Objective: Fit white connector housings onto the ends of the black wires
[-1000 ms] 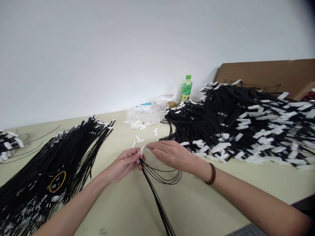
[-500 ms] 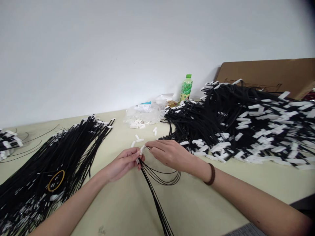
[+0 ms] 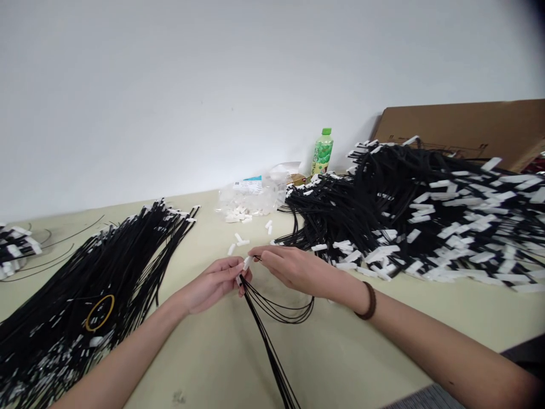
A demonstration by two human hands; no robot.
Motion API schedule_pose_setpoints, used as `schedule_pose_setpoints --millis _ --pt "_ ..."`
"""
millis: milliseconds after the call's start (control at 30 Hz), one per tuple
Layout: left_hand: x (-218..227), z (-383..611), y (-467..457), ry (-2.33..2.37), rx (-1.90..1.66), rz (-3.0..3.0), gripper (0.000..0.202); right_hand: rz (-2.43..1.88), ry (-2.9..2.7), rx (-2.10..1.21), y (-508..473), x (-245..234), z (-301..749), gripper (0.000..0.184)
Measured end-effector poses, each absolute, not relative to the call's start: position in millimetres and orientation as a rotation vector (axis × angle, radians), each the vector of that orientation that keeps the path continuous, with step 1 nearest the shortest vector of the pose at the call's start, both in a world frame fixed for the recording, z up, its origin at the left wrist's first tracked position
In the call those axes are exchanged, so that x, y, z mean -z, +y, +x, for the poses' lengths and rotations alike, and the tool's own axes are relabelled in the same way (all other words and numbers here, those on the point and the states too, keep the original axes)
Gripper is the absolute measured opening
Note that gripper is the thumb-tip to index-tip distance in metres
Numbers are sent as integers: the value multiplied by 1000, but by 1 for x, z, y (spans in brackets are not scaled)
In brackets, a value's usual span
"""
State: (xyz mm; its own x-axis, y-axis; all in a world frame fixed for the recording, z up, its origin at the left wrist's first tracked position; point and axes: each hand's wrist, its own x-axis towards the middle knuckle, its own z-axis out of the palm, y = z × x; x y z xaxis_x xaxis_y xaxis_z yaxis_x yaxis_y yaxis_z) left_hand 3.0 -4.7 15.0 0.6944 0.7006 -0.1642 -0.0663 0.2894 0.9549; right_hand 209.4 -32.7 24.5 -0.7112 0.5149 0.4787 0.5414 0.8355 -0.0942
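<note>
Between thumb and fingers, my left hand [image 3: 219, 284] pinches a small white plastic connector [image 3: 247, 263]. A second white piece lies lower in the same grip, where black wires [image 3: 266, 335] run down toward the table's front edge. My right hand [image 3: 293, 267] is closed around the end of a thin black wire at the connector's right side. Whether the wire tip sits inside the connector is too small to tell. Several thin wires form a loop [image 3: 298, 318] hanging beneath my right hand. Just beyond my hands lie loose white connectors [image 3: 241, 241].
A clear plastic bag [image 3: 251, 199] of white pieces lies near the wall beside a green-capped bottle [image 3: 322, 152]. Black wires with white connectors [image 3: 383, 210] are heaped at right, before a cardboard box [image 3: 460, 130]. Another black wire bundle [image 3: 106, 284] with a yellow ring [image 3: 100, 313] covers the left.
Both hands stay at nearly the same spot, still pinching the connector and wire. The right fingers have shifted very slightly. The view has moved a little.
</note>
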Motion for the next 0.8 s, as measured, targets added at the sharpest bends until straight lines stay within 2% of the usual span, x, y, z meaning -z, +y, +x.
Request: schedule_pose_setpoints --millis 433,633,800 --pt "-14 1 -5 637 -534 1189 16 -822 -2498 5 -34 -29 208 14" --pt "-14 2 -4 640 -539 1189 15 -856 -2420 -214 -33 -23 205 23" --pt "-14 2 -4 649 -534 1198 15 -800 -2377 -321 -31 -23 206 21"
